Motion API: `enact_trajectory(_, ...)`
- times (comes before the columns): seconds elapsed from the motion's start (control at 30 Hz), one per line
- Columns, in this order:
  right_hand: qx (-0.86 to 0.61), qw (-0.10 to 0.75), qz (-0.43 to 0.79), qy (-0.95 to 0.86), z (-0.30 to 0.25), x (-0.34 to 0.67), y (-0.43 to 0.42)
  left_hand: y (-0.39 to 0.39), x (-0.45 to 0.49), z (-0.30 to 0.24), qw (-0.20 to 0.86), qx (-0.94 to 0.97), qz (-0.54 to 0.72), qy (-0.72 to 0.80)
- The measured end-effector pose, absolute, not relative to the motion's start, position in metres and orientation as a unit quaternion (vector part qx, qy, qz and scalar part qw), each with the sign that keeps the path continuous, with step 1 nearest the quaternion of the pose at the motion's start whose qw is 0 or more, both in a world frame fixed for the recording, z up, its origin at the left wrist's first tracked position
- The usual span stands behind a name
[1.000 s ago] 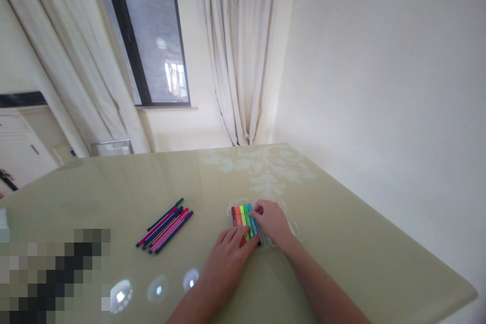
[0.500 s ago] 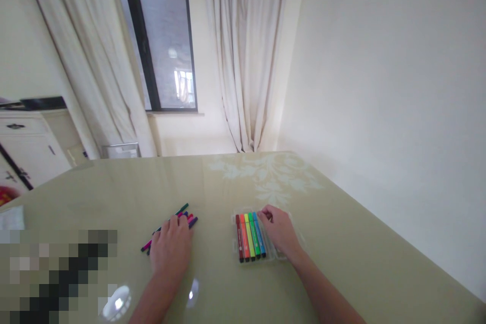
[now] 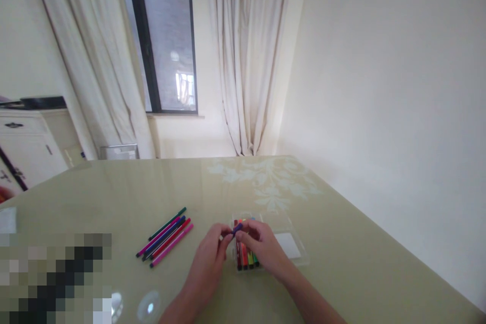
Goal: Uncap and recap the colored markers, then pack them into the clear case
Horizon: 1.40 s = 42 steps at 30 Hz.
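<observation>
A dark purple marker (image 3: 237, 229) is pinched between my left hand (image 3: 211, 250) and my right hand (image 3: 261, 244), just above a clear plastic case (image 3: 302, 262). Both hands are closed, with thumbs and fingertips meeting on the marker. Beneath them, a row of markers (image 3: 245, 258) in dark red, orange, yellow and green lies in the case; my right hand hides part of the row. A white card (image 3: 287, 245) shows in the case's right half. Left of my left hand, several loose markers (image 3: 167, 238) in green, magenta, blue, red and pink lie slanted on the table.
The glossy greenish table (image 3: 114, 187) bears a pale floral pattern at its far right. A white wall (image 3: 379, 111) runs along its right edge. Behind the table are curtains (image 3: 246, 61) and a dark-framed window (image 3: 167, 35). A white cabinet (image 3: 30, 147) stands at the far left.
My left hand has left the loose pile and moved right to the case, bringing the purple marker. My right hand has shifted left to meet it and grip the marker too.
</observation>
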State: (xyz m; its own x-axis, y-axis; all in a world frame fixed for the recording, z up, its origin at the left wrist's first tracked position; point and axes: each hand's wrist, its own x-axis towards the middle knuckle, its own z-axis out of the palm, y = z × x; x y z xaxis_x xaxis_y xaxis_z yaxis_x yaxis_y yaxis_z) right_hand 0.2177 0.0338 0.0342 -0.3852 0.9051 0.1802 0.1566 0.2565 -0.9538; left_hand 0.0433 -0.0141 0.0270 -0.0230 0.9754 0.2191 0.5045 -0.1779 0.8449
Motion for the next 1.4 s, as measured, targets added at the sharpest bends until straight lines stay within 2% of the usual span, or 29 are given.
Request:
enact_trajectory(0.1, -0.349, 0.433, 0.548, -0.625, 0.039, 0.215, 0.032, -0.02, 0.052, 0.029, 0.335, 0.63, 0.453, 0.535)
enact_trajectory(0.27, -0.376, 0.529, 0.545, -0.531, 0.045, 0.23, 0.045, -0.022, 0.049, 0.032, 0.349, 0.644, 0.454, 0.508)
enact_trajectory(0.57, -0.356, 0.533, 0.553, -0.532, 0.047, 0.23, 0.044, -0.024, 0.051, 0.029, 0.305, 0.686, 0.411, 0.517)
enact_trajectory(0.67, -0.385, 0.541, 0.532, -0.525, 0.05, 0.243, 0.053, -0.023, 0.053, 0.018, 0.21, 0.76, 0.361, 0.498)
enact_trajectory(0.77, -0.428, 0.513, 0.496, -0.555, 0.05, 0.264, 0.066, -0.02, 0.058, 0.005, 0.101, 0.847, 0.274, 0.444)
enact_trajectory(0.83, -0.461, 0.469, 0.485, -0.577, 0.045, 0.275, 0.072, -0.017, 0.062, -0.003, 0.068, 0.875, 0.228, 0.422)
enact_trajectory(1.0, -0.517, 0.374, 0.457, -0.619, 0.023, 0.275, 0.078, -0.012, 0.067, -0.015, 0.038, 0.876, 0.204, 0.434)
enact_trajectory(1.27, -0.586, 0.324, 0.255, -0.698, 0.023, 0.261, 0.066, -0.017, 0.075, -0.019, -0.036, 0.873, 0.187, 0.448)
enact_trajectory(1.4, -0.592, 0.296, 0.24, -0.71, 0.029, 0.258, 0.062, -0.017, 0.076, -0.019, -0.034, 0.869, 0.197, 0.453)
